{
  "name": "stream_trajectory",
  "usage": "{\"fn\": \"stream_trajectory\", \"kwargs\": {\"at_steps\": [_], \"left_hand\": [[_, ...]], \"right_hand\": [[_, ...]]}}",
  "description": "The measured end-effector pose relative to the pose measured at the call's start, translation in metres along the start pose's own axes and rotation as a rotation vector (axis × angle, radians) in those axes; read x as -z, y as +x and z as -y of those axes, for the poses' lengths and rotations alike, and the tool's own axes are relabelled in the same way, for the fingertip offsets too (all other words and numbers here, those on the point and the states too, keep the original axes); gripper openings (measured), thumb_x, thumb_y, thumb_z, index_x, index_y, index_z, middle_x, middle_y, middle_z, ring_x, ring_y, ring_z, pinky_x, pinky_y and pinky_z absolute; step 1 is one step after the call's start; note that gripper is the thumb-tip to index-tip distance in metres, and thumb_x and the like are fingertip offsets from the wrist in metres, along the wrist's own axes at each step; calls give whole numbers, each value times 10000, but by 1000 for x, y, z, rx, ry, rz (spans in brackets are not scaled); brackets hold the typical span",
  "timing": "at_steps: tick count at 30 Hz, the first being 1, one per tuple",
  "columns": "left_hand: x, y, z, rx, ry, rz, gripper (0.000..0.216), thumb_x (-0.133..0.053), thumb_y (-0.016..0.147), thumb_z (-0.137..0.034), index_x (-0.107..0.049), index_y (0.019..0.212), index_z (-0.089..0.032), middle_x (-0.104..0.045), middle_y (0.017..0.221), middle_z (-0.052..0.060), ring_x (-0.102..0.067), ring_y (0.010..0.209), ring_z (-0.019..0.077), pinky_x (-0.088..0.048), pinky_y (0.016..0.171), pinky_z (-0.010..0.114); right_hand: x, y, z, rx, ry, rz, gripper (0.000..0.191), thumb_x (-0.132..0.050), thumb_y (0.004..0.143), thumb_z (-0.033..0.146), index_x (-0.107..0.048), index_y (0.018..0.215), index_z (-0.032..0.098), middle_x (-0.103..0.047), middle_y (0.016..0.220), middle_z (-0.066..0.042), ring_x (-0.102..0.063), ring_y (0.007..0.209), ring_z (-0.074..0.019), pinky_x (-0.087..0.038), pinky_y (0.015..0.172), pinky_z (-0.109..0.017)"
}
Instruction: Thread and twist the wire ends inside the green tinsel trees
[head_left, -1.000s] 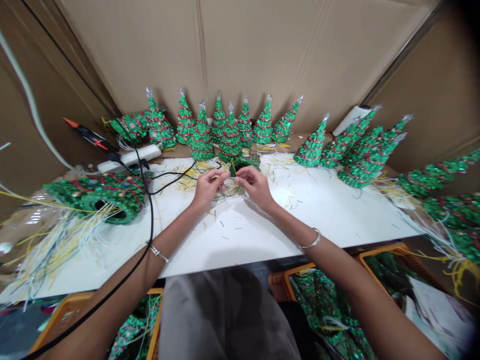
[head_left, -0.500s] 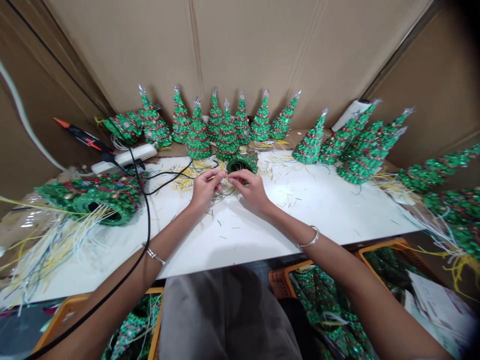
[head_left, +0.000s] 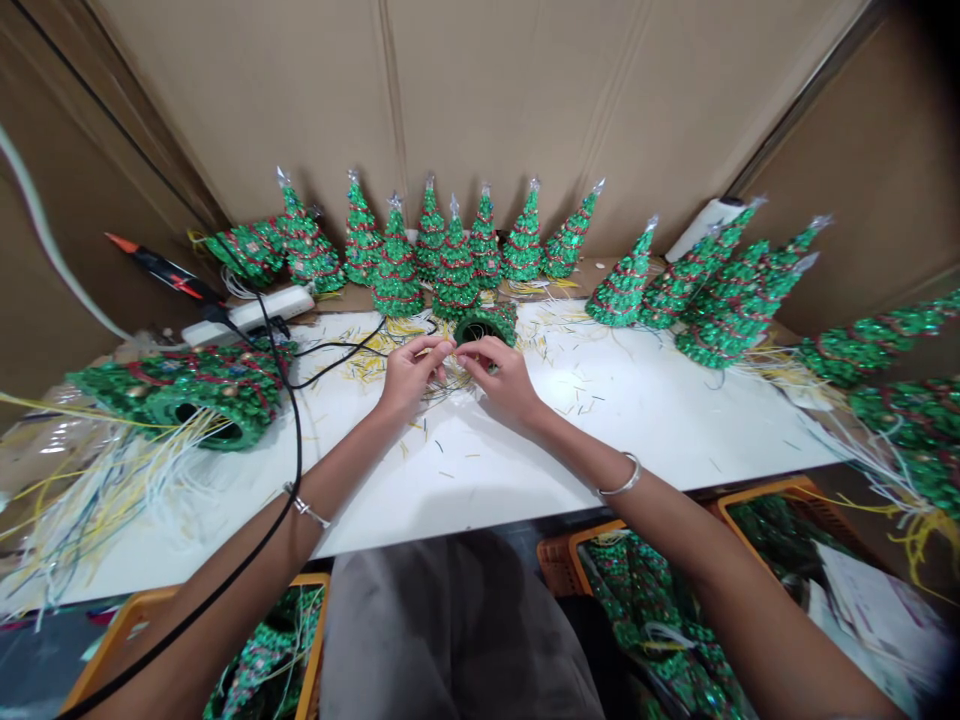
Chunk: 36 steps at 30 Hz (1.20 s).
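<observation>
A small green decorative Christmas tree (head_left: 505,318) lies on its side at the middle of the white board, its hollow base facing me. Thin wires (head_left: 454,385) hang from that opening between my hands. My left hand (head_left: 409,378) is closed in a pinch at the fingertips, just left of the base. Close against it, my right hand (head_left: 506,378) pinches too, in front of the opening. Both seem to hold thin wire ends, though the exact pieces are too small to make out. Yellow and dark wire clippings (head_left: 352,365) are scattered around them.
Finished-looking trees (head_left: 397,265) stand along the cardboard wall. Left, another tree (head_left: 217,395) lies with long wires trailing out. A power strip (head_left: 247,315), a soldering iron (head_left: 165,272) and a black cable (head_left: 298,450) are beside it. Orange crates (head_left: 574,560) with trees sit below the board.
Both hands stay at nearly the same place, with fingertips still pinched together. Only a slight shift of the view and fingers shows.
</observation>
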<state>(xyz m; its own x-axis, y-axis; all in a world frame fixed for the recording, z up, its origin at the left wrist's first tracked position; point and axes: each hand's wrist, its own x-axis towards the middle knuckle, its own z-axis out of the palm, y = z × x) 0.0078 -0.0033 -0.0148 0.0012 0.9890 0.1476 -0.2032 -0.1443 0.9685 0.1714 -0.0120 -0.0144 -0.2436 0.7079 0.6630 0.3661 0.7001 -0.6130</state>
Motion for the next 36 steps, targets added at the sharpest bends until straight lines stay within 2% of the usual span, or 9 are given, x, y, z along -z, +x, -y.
{"fn": "stream_trajectory", "kwargs": {"at_steps": [4,9,11,15,18,22,28,34,36], "left_hand": [[4,3,-2,-2,4,9,348,-821,639,-461,-741,801,-163,-602,535,-11,-513,477,86,-333,444,192],[11,10,-1,-45,30,14,330,-832,629,-453,-741,768,-168,-657,648,7,-491,501,76,-336,452,204],[13,13,2,-61,44,12,315,-826,644,-451,-744,774,-176,-676,692,12,-486,505,72,-341,458,205],[14,14,5,-70,53,10,312,-818,657,-459,-747,780,-182,-701,773,30,-485,512,71,-349,458,205],[15,14,4,-60,55,-2,337,-828,637,-471,-744,778,-177,-685,725,31,-482,506,79,-334,442,202],[17,16,2,-23,41,-31,360,-843,605,-470,-742,775,-169,-612,581,0,-484,481,80,-307,430,193],[20,18,2,18,-7,-52,382,-847,596,-467,-745,795,-157,-571,531,-20,-472,469,72,-309,436,189],[12,10,0,26,-25,-36,359,-834,623,-460,-734,800,-164,-564,516,-26,-467,466,80,-313,437,197],[8,7,-1,24,-13,-29,339,-816,651,-455,-732,802,-164,-567,501,-23,-470,459,82,-313,439,198]], "right_hand": [[1,-1,5,93,-75,20,172,-558,947,288,-689,972,179,-596,840,-58,-540,782,-166,-441,693,-291],[-3,-8,4,261,-296,413,169,-544,949,223,-707,916,193,-622,770,-42,-534,769,-163,-392,681,-275],[-5,-11,3,266,-394,496,187,-536,955,206,-718,914,200,-632,799,-54,-534,785,-166,-360,646,-271],[-6,-11,2,247,-494,516,182,-545,957,218,-706,879,190,-626,816,-65,-535,811,-177,-344,629,-272],[-5,-9,3,237,-467,522,139,-561,941,206,-672,861,178,-633,886,-76,-539,870,-189,-375,662,-276],[-1,-7,3,185,-246,471,128,-515,966,236,-614,907,180,-618,961,-80,-540,916,-182,-423,747,-280],[0,-5,6,-12,106,352,161,-513,970,304,-590,909,176,-599,817,-16,-503,680,-120,-417,666,-251],[-5,-3,5,-243,322,43,234,-551,937,403,-577,1049,198,-585,779,-3,-546,669,-123,-444,613,-244],[-6,-3,2,-279,328,-9,246,-557,930,415,-581,1045,199,-581,760,0,-532,639,-120,-433,581,-240]]}}
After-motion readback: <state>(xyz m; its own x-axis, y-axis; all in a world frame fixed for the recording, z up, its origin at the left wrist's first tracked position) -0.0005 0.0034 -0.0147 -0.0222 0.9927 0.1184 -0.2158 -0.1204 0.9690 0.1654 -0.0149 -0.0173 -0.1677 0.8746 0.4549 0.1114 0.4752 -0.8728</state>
